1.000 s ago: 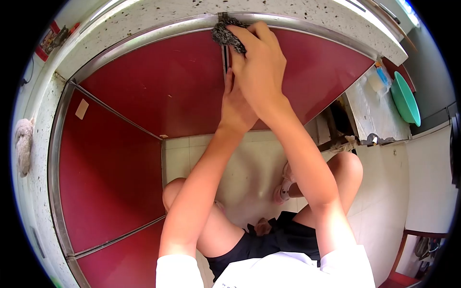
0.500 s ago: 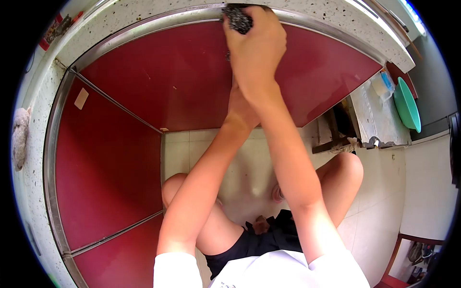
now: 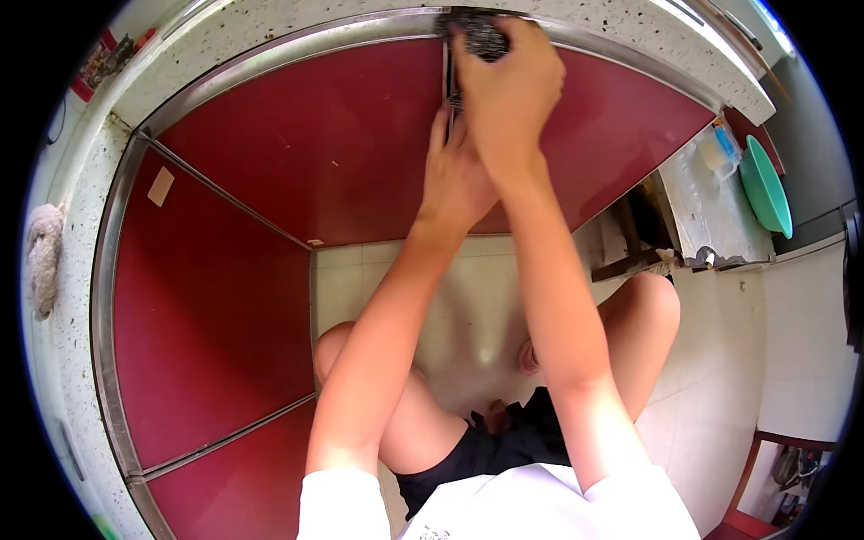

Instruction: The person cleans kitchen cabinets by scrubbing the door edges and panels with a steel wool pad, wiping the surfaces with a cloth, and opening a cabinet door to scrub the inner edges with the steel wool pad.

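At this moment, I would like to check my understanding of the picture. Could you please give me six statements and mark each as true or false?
1. The right hand grips a dark scrubber. True.
2. The scrubber is bright yellow. False: it is dark and speckled.
3. The left hand is at the red cabinet front. True.
4. The right hand is lower in the picture than the left hand. False: it is higher.
5. The green basin is at the picture's right side. True.
6. The left hand touches the green basin. False: they are apart.

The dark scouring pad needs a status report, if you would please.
Right hand gripping dark scouring pad at metal rim. Left hand below at door seam, partly hidden. Nothing visibly blocking the pad.
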Available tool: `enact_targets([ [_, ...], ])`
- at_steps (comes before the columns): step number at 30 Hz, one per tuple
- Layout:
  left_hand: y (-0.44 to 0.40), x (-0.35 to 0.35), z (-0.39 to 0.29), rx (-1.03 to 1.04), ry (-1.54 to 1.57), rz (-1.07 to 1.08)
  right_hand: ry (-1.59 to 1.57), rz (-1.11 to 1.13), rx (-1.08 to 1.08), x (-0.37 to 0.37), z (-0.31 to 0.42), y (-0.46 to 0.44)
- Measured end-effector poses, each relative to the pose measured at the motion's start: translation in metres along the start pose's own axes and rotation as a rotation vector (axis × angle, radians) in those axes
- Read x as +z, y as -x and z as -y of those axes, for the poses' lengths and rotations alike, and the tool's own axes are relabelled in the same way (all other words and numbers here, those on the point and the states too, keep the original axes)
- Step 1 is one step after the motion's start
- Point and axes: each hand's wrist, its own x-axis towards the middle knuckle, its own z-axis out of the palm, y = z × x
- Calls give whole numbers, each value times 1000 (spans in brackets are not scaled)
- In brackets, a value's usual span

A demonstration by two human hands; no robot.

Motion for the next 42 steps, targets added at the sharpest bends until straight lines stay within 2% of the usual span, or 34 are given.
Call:
enact_targets([
  [1, -1, -1, 2, -74, -67, 89, -20, -23, 14, -3, -9, -2],
  [4, -1, -6, -3, -125, -97, 45, -95, 5, 159, -13, -20, -9],
  [6, 4, 2, -7, -173, -147, 110, -60, -12, 94, -6, -11, -5],
  [7, 8, 7, -8, -285, 157, 81, -26, -39, 39, 0, -4, -2],
  [8, 12, 17, -4, -205, -48, 163, -7, -17, 5, 10, 3, 1],
  [9, 8, 17, -5, -111, -250, 228, -53, 3, 63, 13, 11, 3],
  [10, 9, 15, -6, -113, -247, 229, -98, 23, 121, 12, 16, 3],
  [12, 10, 2, -7, -333, 264, 200, -69, 78, 75, 4, 11, 4],
  [13, 10, 4, -7, -332, 262, 200, -44, 127, 26, 0, 8, 3],
  [15, 8, 9, -7, -188, -135, 277, -64, 206, 18, -7, 3, 0],
  [16, 7, 10, -8, -188, -136, 272, -83, 284, 4, -11, 0, -3],
  [18, 6, 7, -9, -143, -192, 240, -71, 255, -80, -19, -5, -4],
  [19, 4, 5, -9, -138, -199, 235, -59, 220, -162, -20, -6, -5],
  [24, 8, 6, -8, -178, -145, 268, -104, 166, -176, -5, -9, -5],
  [27, 8, 12, -6, -177, -138, 268, -49, 195, -159, -9, -3, -2],
  [30, 8, 11, -8, -164, -59, 210, -3, 331, -125, -23, -4, 3],
  [32, 9, 9, -10, -153, -103, 218, -67, 379, -207, -27, -12, 11],
  [36, 8, 9, -9, -212, -82, 216, -77, 206, -173, -25, -14, -5],
  [40, 10, 15, -5, -187, -183, 290, -121, 223, -99, -18, 7, -6],
  [42, 10, 8, -10, -321, 216, 182, -128, 237, -52, -12, 13, -3],
])
